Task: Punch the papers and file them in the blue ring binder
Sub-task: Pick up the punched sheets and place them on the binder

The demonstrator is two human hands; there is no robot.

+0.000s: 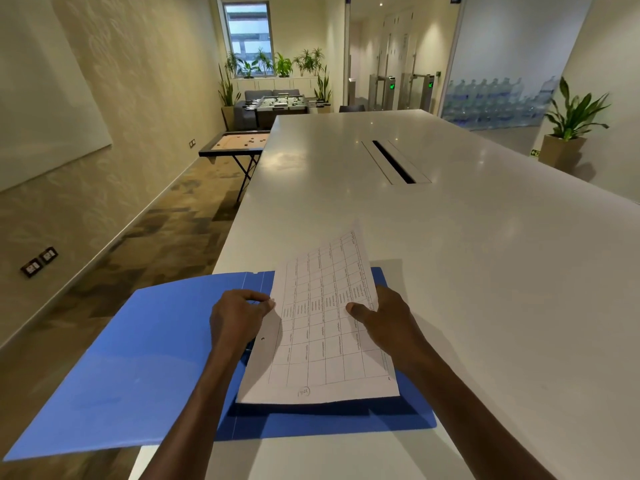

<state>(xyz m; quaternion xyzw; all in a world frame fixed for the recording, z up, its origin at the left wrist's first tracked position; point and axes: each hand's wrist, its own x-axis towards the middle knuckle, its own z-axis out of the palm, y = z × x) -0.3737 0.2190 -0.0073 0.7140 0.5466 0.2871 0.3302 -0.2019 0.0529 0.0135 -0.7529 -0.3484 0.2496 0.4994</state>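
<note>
White paper (pixel 322 327) with a printed grid is sitting in both your hands, lifted a little over the open blue binder (pixel 145 358). You are pinching its left edge with your left hand (pixel 239 317), close to a punched hole. Your right hand (pixel 384 320) is gripping the right edge, thumb on top. The binder is lying flat on the white table (pixel 450 237), with its left cover hanging past the table edge. It looks like you are doing the filing step now. Next you will likely need to line the holes up with the binder's clip, which is hiding under the paper, then lower the sheet gently.
</note>
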